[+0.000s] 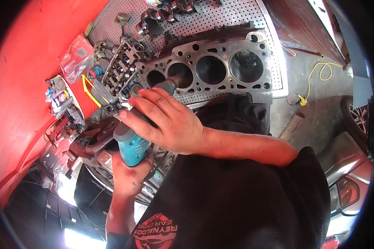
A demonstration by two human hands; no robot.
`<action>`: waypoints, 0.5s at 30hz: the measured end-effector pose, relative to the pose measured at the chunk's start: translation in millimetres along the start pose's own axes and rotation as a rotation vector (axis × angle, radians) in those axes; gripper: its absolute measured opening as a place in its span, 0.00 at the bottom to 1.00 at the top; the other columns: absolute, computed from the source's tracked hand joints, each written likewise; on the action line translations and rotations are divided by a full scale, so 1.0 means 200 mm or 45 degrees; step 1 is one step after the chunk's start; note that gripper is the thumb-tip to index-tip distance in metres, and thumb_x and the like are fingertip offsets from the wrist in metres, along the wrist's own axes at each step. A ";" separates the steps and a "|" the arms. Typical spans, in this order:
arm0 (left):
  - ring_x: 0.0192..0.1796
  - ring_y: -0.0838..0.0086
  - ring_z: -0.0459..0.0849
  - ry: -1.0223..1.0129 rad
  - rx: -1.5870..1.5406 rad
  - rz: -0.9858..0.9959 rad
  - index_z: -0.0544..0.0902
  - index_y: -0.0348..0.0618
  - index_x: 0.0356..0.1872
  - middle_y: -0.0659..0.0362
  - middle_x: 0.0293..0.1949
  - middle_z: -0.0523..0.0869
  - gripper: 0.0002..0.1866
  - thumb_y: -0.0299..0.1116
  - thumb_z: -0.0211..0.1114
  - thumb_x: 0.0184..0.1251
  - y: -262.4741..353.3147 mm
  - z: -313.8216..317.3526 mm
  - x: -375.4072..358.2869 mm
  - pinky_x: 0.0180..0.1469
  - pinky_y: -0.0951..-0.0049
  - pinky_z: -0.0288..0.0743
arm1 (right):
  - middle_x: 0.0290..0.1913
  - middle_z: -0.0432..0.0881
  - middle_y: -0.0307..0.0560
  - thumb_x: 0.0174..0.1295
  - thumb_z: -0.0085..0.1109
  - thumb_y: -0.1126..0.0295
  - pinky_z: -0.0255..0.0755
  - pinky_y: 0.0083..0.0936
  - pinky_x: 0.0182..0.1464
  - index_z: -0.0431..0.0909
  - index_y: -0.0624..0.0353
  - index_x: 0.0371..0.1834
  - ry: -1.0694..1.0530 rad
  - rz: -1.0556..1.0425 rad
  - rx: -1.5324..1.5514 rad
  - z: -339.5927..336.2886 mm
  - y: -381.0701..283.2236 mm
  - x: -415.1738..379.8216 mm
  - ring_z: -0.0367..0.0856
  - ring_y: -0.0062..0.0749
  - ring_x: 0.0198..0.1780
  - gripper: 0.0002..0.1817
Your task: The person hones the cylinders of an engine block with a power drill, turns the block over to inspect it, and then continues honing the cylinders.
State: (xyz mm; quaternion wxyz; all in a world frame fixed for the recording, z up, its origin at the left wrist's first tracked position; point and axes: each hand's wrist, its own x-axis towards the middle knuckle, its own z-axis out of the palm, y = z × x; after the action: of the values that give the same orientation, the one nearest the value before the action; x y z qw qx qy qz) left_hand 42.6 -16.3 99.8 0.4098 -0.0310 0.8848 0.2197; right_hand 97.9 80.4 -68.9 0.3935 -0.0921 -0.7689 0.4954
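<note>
A teal and black power drill (133, 145) slants up toward the engine block (203, 52). My left hand (131, 172), at the lower left, is closed round the drill's grip, which is mostly hidden. Over the front of the drill's body lies my right hand (166, 120), its fingers wrapped across the top. The drill's nose and chuck reach into the second cylinder bore (183, 70) from the left. Whatever is fixed in the chuck is hidden inside that bore. Both forearms are bare below black sleeves.
The block rests on a perforated metal table (220, 18). A cylinder head (122, 64), pistons with rods (122, 18) and a crankshaft (166, 16) lie around it. A plastic bag (77, 56) sits at left. A yellow cord (326, 72) and a wheel (355, 116) are at right.
</note>
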 end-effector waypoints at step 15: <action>0.33 0.80 0.82 -0.038 -0.042 -0.005 0.87 0.35 0.42 0.64 0.34 0.87 0.08 0.20 0.68 0.62 0.03 -0.01 -0.02 0.37 0.75 0.75 | 0.61 0.81 0.55 0.61 0.59 0.66 0.79 0.51 0.65 0.75 0.52 0.70 0.021 0.040 0.034 -0.03 -0.03 0.03 0.83 0.54 0.60 0.30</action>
State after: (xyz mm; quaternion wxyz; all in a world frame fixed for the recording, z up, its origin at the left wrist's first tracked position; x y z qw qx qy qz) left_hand 41.6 -12.5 105.8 0.4229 -0.0362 0.8748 0.2338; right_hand 99.6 84.2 -60.3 0.3934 -0.1029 -0.7573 0.5111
